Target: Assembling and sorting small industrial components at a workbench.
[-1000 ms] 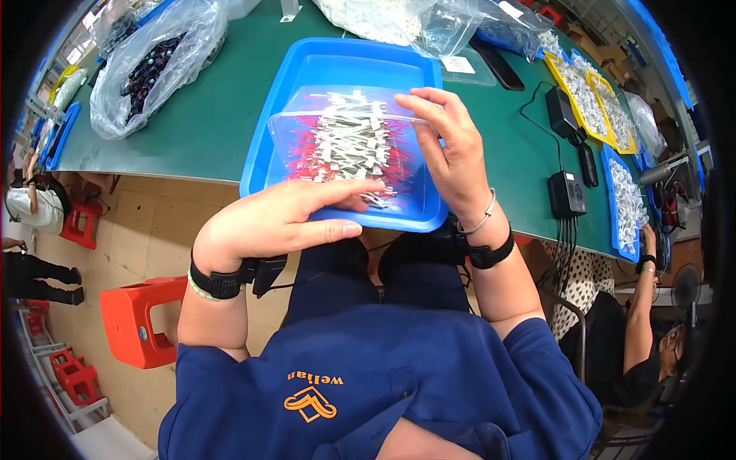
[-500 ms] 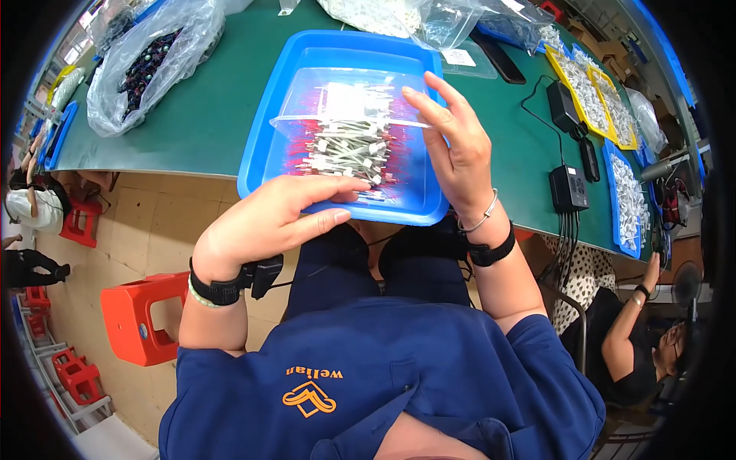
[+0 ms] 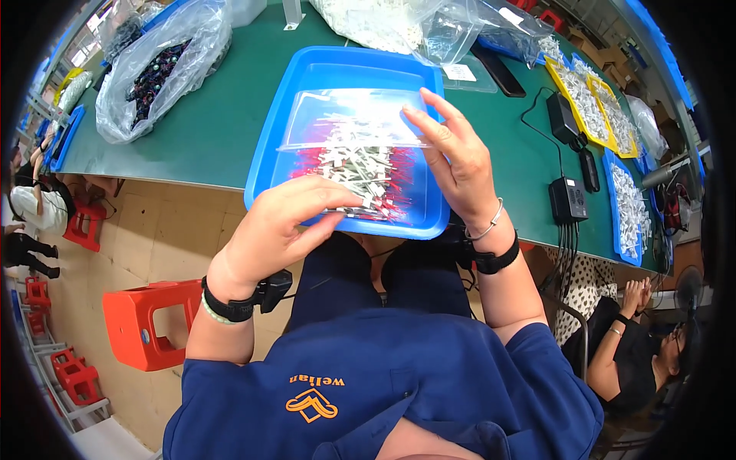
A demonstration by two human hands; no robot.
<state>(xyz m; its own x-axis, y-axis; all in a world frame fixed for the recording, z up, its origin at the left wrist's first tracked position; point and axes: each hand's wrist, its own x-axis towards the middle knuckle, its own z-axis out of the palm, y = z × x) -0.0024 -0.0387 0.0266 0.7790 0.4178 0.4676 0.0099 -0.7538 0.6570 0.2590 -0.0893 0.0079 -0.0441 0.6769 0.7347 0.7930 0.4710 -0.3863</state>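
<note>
We hold a clear plastic bag (image 3: 349,134) of small red-and-white wired parts (image 3: 360,169) over the blue tray (image 3: 337,69) that sits at the near edge of the green table (image 3: 222,130), its front rim hanging slightly past that edge. Our left hand (image 3: 280,230) has its grip closed on the bag's near lower corner, thumb on top pinching the plastic. Our right hand (image 3: 456,157) rests along the bag's right side with fingers extended and spread, its grip open rather than clamped. Toward the far left corner lies a larger clear bag of dark parts (image 3: 157,65). A black adapter (image 3: 567,201) lies near the right edge.
</note>
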